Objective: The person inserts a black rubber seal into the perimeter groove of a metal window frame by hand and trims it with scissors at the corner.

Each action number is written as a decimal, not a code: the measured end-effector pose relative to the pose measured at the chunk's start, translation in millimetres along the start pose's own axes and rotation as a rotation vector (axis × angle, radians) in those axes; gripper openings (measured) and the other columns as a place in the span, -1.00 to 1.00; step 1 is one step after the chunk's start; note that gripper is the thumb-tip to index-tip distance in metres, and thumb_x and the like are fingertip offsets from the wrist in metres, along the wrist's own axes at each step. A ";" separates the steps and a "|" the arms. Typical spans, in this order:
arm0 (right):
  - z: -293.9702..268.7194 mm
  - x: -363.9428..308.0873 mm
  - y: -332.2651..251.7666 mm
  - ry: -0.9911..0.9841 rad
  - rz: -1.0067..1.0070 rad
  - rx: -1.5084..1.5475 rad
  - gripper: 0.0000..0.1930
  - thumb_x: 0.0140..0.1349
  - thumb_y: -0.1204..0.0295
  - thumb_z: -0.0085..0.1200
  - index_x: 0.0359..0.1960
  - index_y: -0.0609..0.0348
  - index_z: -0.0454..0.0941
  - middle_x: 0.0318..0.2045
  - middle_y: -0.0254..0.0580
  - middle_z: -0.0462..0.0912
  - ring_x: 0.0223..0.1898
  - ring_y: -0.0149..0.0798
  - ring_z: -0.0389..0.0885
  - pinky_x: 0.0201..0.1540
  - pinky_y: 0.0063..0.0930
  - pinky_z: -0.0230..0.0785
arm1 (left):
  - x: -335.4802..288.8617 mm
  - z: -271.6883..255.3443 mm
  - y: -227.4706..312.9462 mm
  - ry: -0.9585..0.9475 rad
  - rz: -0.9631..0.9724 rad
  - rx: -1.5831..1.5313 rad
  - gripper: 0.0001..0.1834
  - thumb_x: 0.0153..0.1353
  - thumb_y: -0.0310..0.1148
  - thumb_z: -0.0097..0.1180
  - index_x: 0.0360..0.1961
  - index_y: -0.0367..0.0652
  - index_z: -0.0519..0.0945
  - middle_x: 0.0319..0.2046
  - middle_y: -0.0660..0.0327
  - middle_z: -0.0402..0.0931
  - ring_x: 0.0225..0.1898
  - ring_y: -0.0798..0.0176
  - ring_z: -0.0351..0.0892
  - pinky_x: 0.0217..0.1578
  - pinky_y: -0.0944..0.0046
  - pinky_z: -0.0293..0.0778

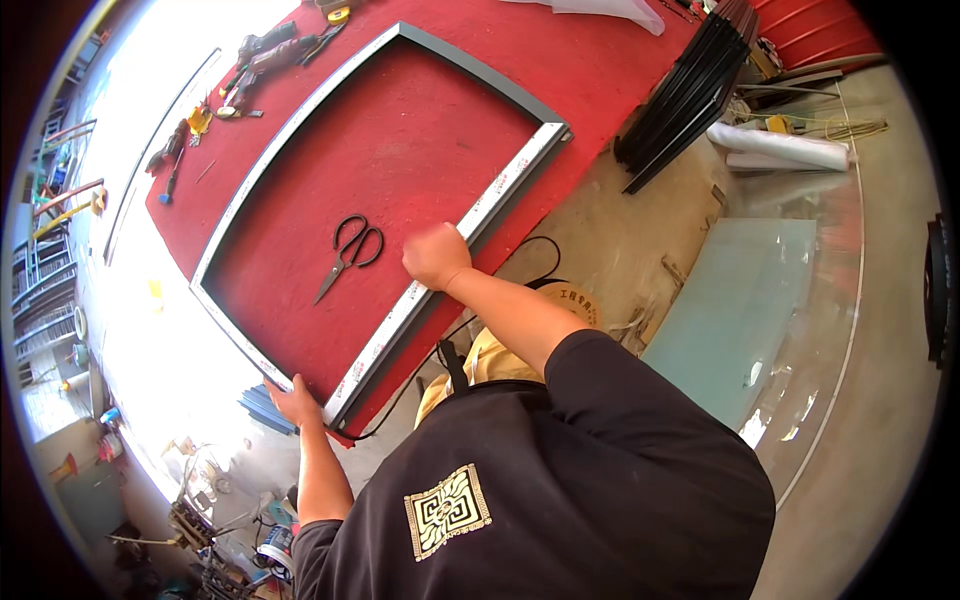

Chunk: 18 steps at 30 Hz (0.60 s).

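A rectangular metal window frame (378,345), grey with white printed film along its bars, lies on a red-covered table. My left hand (293,402) grips its left bar close to the near corner, thumb on top. Across the near bar reaches my right arm. My right hand (438,257) is closed at that bar's inner edge, its fingers curled and slightly blurred; whether they hold anything small is hidden. Inside the frame, left of my right hand, rest black-handled scissors (345,258), with blades pointing toward the near left.
Power tools (275,52) and a hammer (172,176) lie at the table's far left. Dark metal profiles (690,90) are stacked beyond its right corner. A glass sheet (740,310) and white rolls (785,148) are on the right. A black cable (400,398) hangs by the near edge.
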State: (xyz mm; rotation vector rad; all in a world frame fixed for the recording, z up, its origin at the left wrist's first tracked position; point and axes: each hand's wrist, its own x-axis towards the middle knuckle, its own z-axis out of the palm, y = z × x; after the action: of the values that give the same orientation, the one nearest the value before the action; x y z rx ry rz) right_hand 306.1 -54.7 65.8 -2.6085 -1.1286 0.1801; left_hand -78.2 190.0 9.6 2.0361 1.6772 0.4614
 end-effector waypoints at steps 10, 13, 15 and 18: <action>13.9 -5.4 7.9 0.117 -0.212 0.031 -0.62 0.40 0.15 0.13 -0.57 0.01 0.71 -0.56 -0.05 0.75 -0.49 0.05 0.75 -0.24 0.07 0.48 | 4.1 -14.9 -10.7 -0.044 0.087 -0.023 0.09 0.15 0.06 0.54 0.56 -0.33 0.33 0.25 -0.28 0.60 0.29 -0.26 0.60 0.30 -0.06 0.49; 16.9 -3.0 14.5 0.143 -0.247 -0.035 -0.67 0.38 0.16 0.14 -0.52 0.02 0.68 -0.56 -0.06 0.73 -0.45 0.05 0.74 -0.22 0.04 0.48 | 1.7 -21.7 29.6 -0.054 0.074 -0.014 0.02 0.15 -0.05 0.49 0.56 -0.22 0.32 0.29 -0.21 0.56 0.32 -0.29 0.54 0.35 -0.09 0.43; 22.9 0.0 12.3 0.159 -0.277 -0.034 -0.68 0.37 0.16 0.15 -0.52 0.00 0.67 -0.57 -0.07 0.71 -0.45 0.05 0.72 -0.22 0.00 0.49 | 0.2 -13.9 19.3 0.014 0.025 0.069 0.05 0.12 -0.08 0.46 0.59 -0.20 0.27 0.30 -0.16 0.54 0.38 -0.25 0.45 0.45 -0.08 0.31; 23.9 0.3 7.1 0.107 -0.308 -0.044 -0.71 0.35 0.17 0.18 -0.50 0.00 0.68 -0.55 -0.08 0.72 -0.43 0.08 0.72 -0.21 -0.02 0.52 | -3.7 -21.1 19.6 -0.001 -0.025 0.073 0.03 0.10 -0.06 0.45 0.57 -0.15 0.30 0.32 -0.13 0.52 0.40 -0.23 0.41 0.46 -0.07 0.30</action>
State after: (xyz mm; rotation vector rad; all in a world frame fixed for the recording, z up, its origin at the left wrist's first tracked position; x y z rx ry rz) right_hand 305.7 -53.9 40.9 -2.4072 -1.4867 -0.0506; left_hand -74.0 186.2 38.1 2.0640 1.7401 0.3961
